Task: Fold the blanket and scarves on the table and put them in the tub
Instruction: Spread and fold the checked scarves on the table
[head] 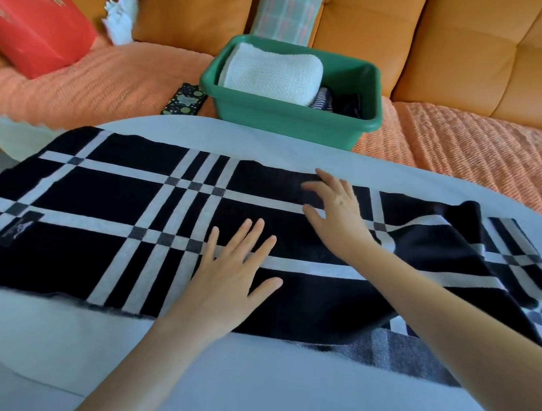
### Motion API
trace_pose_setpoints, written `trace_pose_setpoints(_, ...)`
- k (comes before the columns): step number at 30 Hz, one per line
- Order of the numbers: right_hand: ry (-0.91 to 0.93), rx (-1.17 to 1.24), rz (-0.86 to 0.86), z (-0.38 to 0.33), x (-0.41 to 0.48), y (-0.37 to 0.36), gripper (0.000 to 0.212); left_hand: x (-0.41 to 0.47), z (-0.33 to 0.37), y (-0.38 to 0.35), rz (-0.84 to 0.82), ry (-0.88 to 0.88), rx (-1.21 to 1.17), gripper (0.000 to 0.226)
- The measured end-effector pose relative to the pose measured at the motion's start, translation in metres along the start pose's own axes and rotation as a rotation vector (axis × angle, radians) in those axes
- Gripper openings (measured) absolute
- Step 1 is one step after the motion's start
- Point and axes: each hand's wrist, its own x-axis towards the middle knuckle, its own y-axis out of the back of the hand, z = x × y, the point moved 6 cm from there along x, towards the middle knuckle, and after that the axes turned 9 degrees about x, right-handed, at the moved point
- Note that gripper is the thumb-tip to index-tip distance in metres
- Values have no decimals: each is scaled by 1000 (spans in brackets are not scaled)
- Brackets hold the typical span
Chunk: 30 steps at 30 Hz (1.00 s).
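Observation:
A black scarf with white check stripes lies spread lengthwise across the white table, its right end rumpled and folded over. My left hand lies flat on the scarf near its middle, fingers straight and spread. My right hand rests on the scarf a little farther back and right, fingers loosely bent. A green tub stands on the sofa behind the table. It holds a folded white blanket on its left and dark folded cloth on its right.
An orange sofa with a salmon throw runs behind the table. A red box, a white cloth, a plaid cushion and a dark patterned case lie on it. A grey cloth peeks from under the scarf's front right.

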Motion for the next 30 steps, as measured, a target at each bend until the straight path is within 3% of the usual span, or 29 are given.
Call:
trace_pose_setpoints(5, -18, -135, -278, 32, -104, 15, 54, -3, 14, -4, 3, -77, -8, 83)
trace_pose_setpoints(7, -49, -154, -290, 42, -121, 22, 60, -4, 14, -5, -16, -73, 3, 82)
trace_pose_setpoints(11, -96, -139, -204, 47, -139, 49, 56, -4, 16, -2, -71, -62, 21, 81)
trace_pose_setpoints(15, -304, -68, 80, 76, -172, 101, 53, -3, 25, 2, -135, -31, -13, 71)
trace_pose_setpoints(18, -464, -51, 139, 97, -189, 123, 56, -1, 43, 2, -106, -111, -34, 75)
trace_pose_setpoints(20, -382, -62, 189, 91, -197, 125, 50, 2, 46, -2, -129, -129, -35, 73)
trace_pose_setpoints(22, -159, -71, 225, 68, -208, 118, 40, 5, 44, -5, -147, -133, -57, 73)
trace_pose_setpoints(25, 105, -21, 100, 36, -231, 82, 30, 8, 42, -5, -127, -144, -82, 83)
trace_pose_setpoints(30, 72, 3, 155, 36, -234, 70, 31, 7, 43, -5, -110, -140, -60, 85)
